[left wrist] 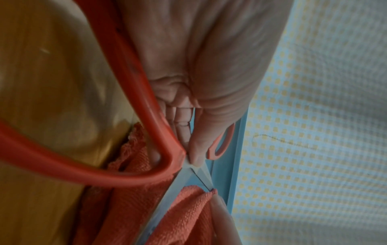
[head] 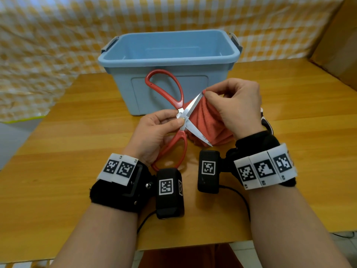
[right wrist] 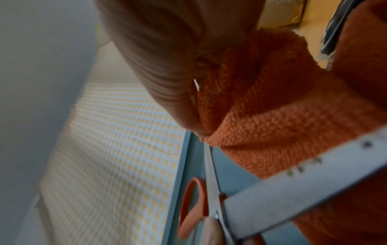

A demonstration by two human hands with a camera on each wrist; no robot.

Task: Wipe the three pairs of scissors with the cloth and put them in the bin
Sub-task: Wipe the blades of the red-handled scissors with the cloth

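A pair of red-handled scissors is held spread wide above the table, just in front of the blue bin. My left hand pinches them at the pivot; the near handle loop curves under my palm. My right hand holds the orange cloth bunched round the tip of the upper blade. The other blade points down toward my right wrist, bare steel showing. The cloth hangs below my right hand. No scissors show inside the visible part of the bin.
A black-and-white object lies on the wooden table behind my right hand, mostly hidden. A yellow checked sheet drapes behind and left of the bin. A cardboard box stands at the far right.
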